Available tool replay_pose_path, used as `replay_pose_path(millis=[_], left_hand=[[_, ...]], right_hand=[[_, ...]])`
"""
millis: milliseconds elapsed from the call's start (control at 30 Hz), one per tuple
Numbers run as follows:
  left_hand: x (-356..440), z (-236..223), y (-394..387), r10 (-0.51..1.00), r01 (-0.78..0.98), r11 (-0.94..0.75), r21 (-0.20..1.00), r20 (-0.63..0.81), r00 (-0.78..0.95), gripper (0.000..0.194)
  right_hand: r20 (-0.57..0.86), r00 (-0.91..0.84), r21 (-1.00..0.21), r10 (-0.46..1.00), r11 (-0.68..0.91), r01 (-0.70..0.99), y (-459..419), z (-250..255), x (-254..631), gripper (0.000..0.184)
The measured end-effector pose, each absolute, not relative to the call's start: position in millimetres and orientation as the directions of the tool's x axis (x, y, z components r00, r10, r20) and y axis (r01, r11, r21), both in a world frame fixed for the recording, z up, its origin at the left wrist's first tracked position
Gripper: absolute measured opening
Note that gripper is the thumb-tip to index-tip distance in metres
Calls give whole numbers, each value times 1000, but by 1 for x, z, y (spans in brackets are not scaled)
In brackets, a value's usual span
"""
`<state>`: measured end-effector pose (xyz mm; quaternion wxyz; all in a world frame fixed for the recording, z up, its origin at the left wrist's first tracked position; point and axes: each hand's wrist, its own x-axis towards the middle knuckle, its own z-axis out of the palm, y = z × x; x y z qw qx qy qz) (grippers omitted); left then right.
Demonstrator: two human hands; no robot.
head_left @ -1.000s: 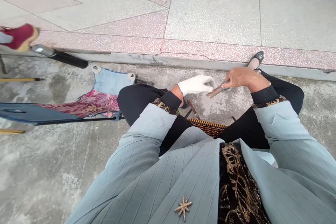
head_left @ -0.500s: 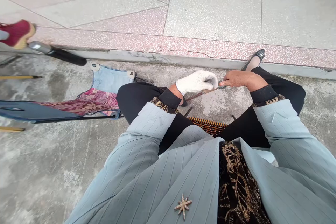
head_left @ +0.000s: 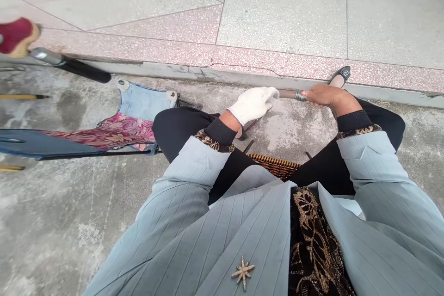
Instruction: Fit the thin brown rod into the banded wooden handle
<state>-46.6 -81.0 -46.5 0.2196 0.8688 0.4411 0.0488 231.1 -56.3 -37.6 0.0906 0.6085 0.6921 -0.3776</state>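
Note:
My left hand (head_left: 255, 104), in a white knitted glove, is closed around a brownish stick (head_left: 287, 94) above the concrete, between my knees. Silvery wire (head_left: 300, 96) is wound around the stick's right part. The fingers of my bare right hand (head_left: 325, 95) are closed on that wound part and hide the stick's end. Below the glove a thin brown rod (head_left: 254, 125) slants down to the left. Whether it belongs to the stick I cannot tell.
A folding chair (head_left: 145, 99) with blue and floral cloth lies at left. Beyond it are a black tube with a metal end (head_left: 83, 70), a yellow stick (head_left: 22, 96) and a person's red shoe (head_left: 15, 37). A tiled step (head_left: 277, 61) runs ahead. Woven seat edge (head_left: 275, 165) shows beneath me.
My hands have moved apart: the gloved left one leftward, the right one rightward. More of the stick and its wire winding now shows between them.

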Motion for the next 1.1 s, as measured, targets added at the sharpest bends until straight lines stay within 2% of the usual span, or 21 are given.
replay_pose_path(millis=[100,233,333,433,500,533,600,667,733,800,900,1000,1067,1100], left_hand=[[-41,-52,-82,801,795,-447,410,-213,560,39],[-26,-53,-88,835,843,-353,406,-270,480,38],[-18,-55,-94,811,827,-404,392,-265,522,40],[-15,-59,-98,777,803,-487,343,-250,578,39],[-15,-61,-99,753,783,-534,319,-243,612,38],[-15,-62,-99,740,772,-554,312,-241,628,39],[-17,-61,-99,719,760,-578,298,-254,647,40],[-18,-59,-98,704,756,-585,294,-279,653,40],[-20,-56,-97,687,740,-593,318,-280,671,37],[-22,-54,-94,652,690,-620,373,-245,718,34],[-26,-54,-87,611,602,-629,491,-168,774,30],[-32,-60,-77,676,586,-525,618,-116,728,27],[-35,-66,-70,737,591,-423,686,-118,665,26],[-37,-69,-67,762,592,-375,713,-126,635,25]], right_hand=[[-612,-105,-470,784,-254,845,-52,-43,235,56],[-577,-109,-701,809,-423,574,-53,-51,227,42],[-560,-113,-769,821,-465,438,-59,-56,211,28],[-538,-136,-755,832,-403,517,-65,-59,197,26],[-515,-155,-665,843,-279,693,-67,-60,191,27],[-498,-156,-569,853,-186,801,-67,-59,191,26],[-479,-154,-293,864,8,956,-67,-55,191,26],[-505,-181,-73,844,167,983,-68,-50,194,28],[-609,-233,-4,758,291,957,-70,-46,197,25],[-735,-300,-60,608,383,922,-74,-42,200,20],[-822,-437,-305,365,365,880,-78,-40,205,25],[-738,-638,-601,221,215,770,-75,-36,214,39],[-638,-733,-726,235,130,675,-72,-31,223,49],[-593,-749,-761,298,99,641,-71,-28,227,52]])
